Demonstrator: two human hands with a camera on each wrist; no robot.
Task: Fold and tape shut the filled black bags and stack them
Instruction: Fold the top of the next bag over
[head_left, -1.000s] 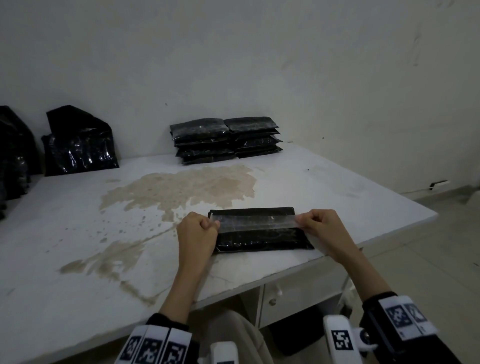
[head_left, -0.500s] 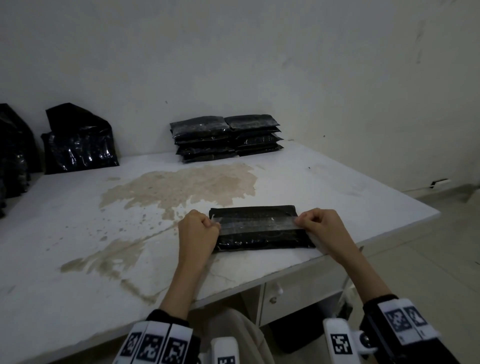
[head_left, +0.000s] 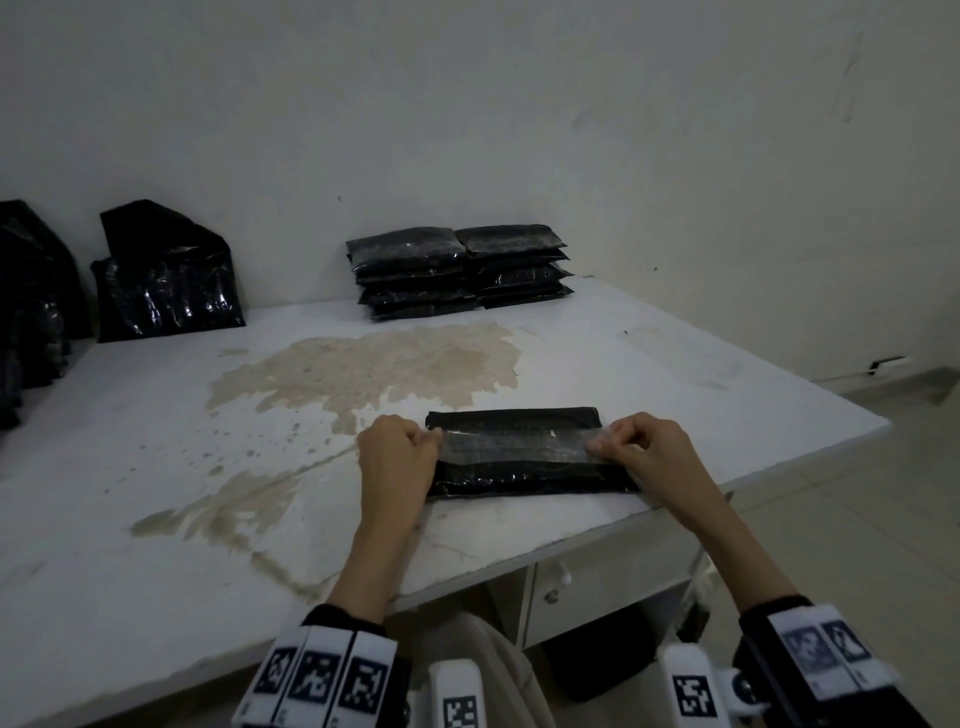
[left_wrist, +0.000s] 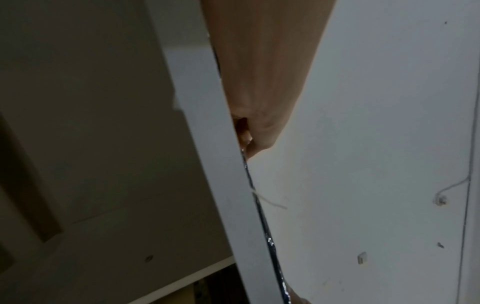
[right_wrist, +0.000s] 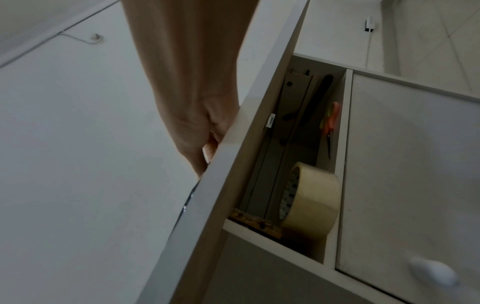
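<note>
A folded black bag (head_left: 519, 480) lies near the front edge of the white table (head_left: 156, 467). A strip of clear tape (head_left: 519, 447) stretches lengthwise across the bag. My left hand (head_left: 400, 457) pinches the tape's left end and my right hand (head_left: 644, 449) pinches its right end, both with curled fingers. The strip lies low over the bag; I cannot tell whether it touches along its whole length. Two side-by-side stacks of taped black bags (head_left: 460, 267) stand at the back against the wall. In both wrist views the table edge hides the fingers.
Loose filled black bags (head_left: 166, 280) lean on the wall at the back left, more at the far left edge (head_left: 31, 312). A brown stain (head_left: 374, 364) spreads over the table's middle. Under the table a shelf holds a tape roll (right_wrist: 309, 197) and orange-handled scissors (right_wrist: 331, 121); a drawer (head_left: 597, 587) sits below.
Both hands have lowered the stretched tape strip from above the bag down onto its top. The bag has stayed in place.
</note>
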